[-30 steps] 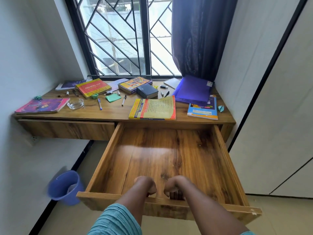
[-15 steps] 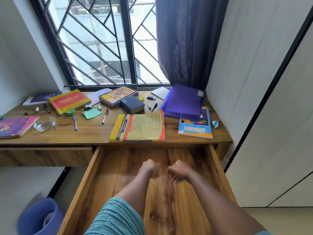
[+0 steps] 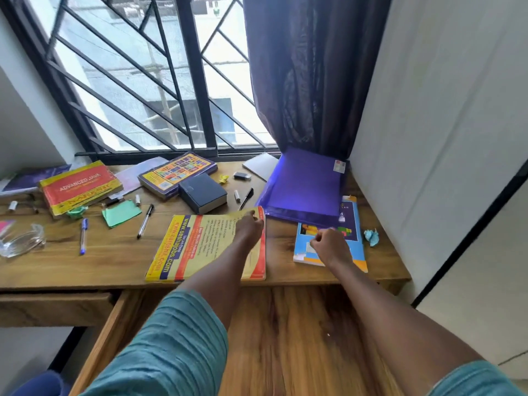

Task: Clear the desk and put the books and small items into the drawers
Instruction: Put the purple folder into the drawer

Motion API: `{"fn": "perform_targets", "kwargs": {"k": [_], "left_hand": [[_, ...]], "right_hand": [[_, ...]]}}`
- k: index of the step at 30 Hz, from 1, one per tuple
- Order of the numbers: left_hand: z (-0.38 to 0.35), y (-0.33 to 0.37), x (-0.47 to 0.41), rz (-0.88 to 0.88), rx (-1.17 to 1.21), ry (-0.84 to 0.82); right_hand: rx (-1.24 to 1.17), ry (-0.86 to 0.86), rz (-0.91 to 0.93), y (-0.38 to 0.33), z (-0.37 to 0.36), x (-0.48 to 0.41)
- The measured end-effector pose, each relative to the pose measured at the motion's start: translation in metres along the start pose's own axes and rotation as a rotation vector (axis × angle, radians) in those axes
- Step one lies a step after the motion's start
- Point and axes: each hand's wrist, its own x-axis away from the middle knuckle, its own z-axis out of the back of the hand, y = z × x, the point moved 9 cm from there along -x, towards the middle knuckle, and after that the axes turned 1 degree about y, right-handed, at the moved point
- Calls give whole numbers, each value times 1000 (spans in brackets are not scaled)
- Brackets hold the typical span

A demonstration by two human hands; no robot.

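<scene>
Head view: the left hand [image 3: 248,229] lies on the far right corner of the yellow book [image 3: 200,247] at mid-frame, fingers curled at its edge; whether they pinch the cover cannot be told. The right hand [image 3: 328,244] is a loose fist holding nothing, over the blue book [image 3: 351,224] to the right. That book is partly tucked under the purple folder [image 3: 303,187], which leans toward the dark curtain [image 3: 308,72] in the upper right. The open drawer [image 3: 285,338] fills the bottom centre, under both forearms.

Clutter crowds the desk [image 3: 114,264] behind and to the left: a black pen [image 3: 145,221] and a green paper pad [image 3: 121,213] just left of the yellow book, a blue pen [image 3: 83,236] farther left, a dark thick book [image 3: 203,192] touching a colourful book [image 3: 177,172] behind it, and a red book [image 3: 80,187] at the left. A glass dish [image 3: 21,240] sits at the left edge. A crumpled blue paper [image 3: 371,237] lies right of the blue book, near the wall.
</scene>
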Motion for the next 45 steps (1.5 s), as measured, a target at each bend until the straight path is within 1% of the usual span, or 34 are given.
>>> {"fn": "perform_targets", "kwargs": {"k": [5, 8, 12, 14, 15, 18, 20, 23, 26, 30, 33, 35, 37, 39, 41, 42, 43, 44, 45], "left_hand": [[-8, 20, -65, -12, -258, -28], [-23, 24, -89, 59, -398, -78], [-58, 0, -143, 175, -438, -130], [-78, -19, -183, 204, -425, -125], [-80, -19, -188, 214, -412, -120], [-56, 8, -159, 227, -337, -41], [-40, 26, -149, 205, -265, 28], [-26, 49, -146, 123, -57, 74], [-10, 70, -136, 88, 156, 84], [13, 106, -106, 15, 337, 30], [32, 134, -79, -61, 441, -17], [45, 154, -56, -108, 490, -61], [59, 169, -32, -126, 524, -118], [71, 178, -5, -117, 578, -226], [82, 174, 19, -95, 660, -324], [87, 168, 27, -80, 723, -348], [92, 156, 34, -58, 782, -355], [94, 140, 42, -26, 820, -356], [94, 121, 51, 7, 832, -354]], "right_hand": [[63, 6, 115, 1, -11, -62], [84, -14, 131, 4, -25, -88], [171, -111, 124, 7, -54, -104], [209, -144, 126, 9, -65, -107], [220, -144, 132, 9, -67, -107], [216, -131, 143, 10, -68, -107], [225, -133, 160, 10, -68, -107], [288, -77, 187, 4, -61, -103], [377, -11, 224, -10, -46, -97], [432, 157, 330, -40, -15, -89], [403, 302, 396, -65, 16, -74], [374, 338, 385, -79, 36, -62], [335, 293, 336, -88, 48, -50], [212, 267, 322, -98, 58, -36], [95, 326, 294, -104, 76, -19], [55, 352, 266, -106, 84, -11], [6, 415, 264, -110, 95, 2], [-42, 438, 261, -113, 102, 16], [-75, 513, 245, -113, 112, 32]]}}
